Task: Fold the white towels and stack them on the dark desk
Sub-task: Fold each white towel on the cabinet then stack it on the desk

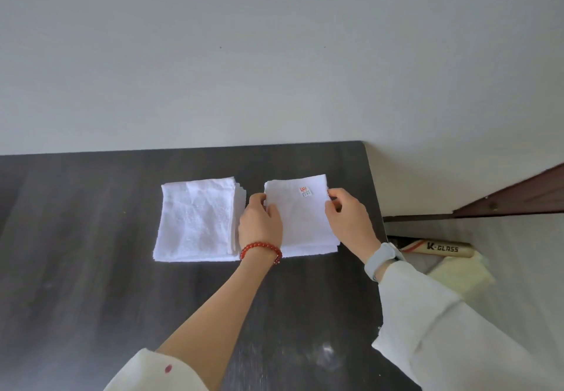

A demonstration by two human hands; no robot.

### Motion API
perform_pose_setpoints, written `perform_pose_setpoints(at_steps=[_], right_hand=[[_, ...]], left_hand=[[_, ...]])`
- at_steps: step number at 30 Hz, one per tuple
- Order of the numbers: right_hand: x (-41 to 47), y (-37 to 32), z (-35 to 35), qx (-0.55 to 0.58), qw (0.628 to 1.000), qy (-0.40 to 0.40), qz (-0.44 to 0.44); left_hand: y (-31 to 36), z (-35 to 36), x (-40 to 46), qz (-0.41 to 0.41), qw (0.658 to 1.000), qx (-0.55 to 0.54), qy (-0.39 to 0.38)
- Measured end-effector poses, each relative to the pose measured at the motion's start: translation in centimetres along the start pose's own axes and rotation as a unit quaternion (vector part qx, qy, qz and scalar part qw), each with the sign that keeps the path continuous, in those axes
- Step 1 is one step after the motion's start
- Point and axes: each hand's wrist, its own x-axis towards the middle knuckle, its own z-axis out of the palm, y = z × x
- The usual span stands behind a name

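White folded towel (300,216) pinched at both edges, left hand (259,222) & right hand (348,222), arms outstretched

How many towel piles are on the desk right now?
2. One folded pile lies untouched to the left; the other, the tagged pile, sits beside it between the left hand and right hand. Towels per pile can't be counted; layers are hidden.

White towels (300,216), dark streaked desk (91,238), red bead bracelet (261,248) (label (306,191) red-printed).
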Motion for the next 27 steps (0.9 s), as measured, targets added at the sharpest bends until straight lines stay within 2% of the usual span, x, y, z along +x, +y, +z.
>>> perform_pose_setpoints(at_steps=[7,12,17,20,24,27], right_hand=[[-0.7,0.3,0.5,-0.001,0.999,0.028,-0.014],[-1.7,0.1,0.3,0.017,0.997,0.054,-0.050],[-2.4,0.9,1.1,0.006,0.997,0.052,-0.049],[-2.6,1.0,1.4,-0.071,0.994,0.063,-0.051],[-2.8,1.0,1.6,-0.229,0.949,0.160,-0.148],[-2.9,1.2,2.3,-0.309,0.925,0.112,-0.191]], left_hand=[[-0.2,0.2,-0.5,0.033,0.998,0.046,0.017],[-0.2,0.0,-1.7,0.060,0.997,0.019,0.045],[-1.3,0.3,-2.2,0.058,0.998,0.029,0.024],[-1.7,0.5,-2.4,0.101,0.992,0.063,0.032],[-3.2,1.3,-2.0,0.271,0.944,0.173,0.075],[-3.3,1.4,-1.7,0.303,0.917,0.256,0.039]])
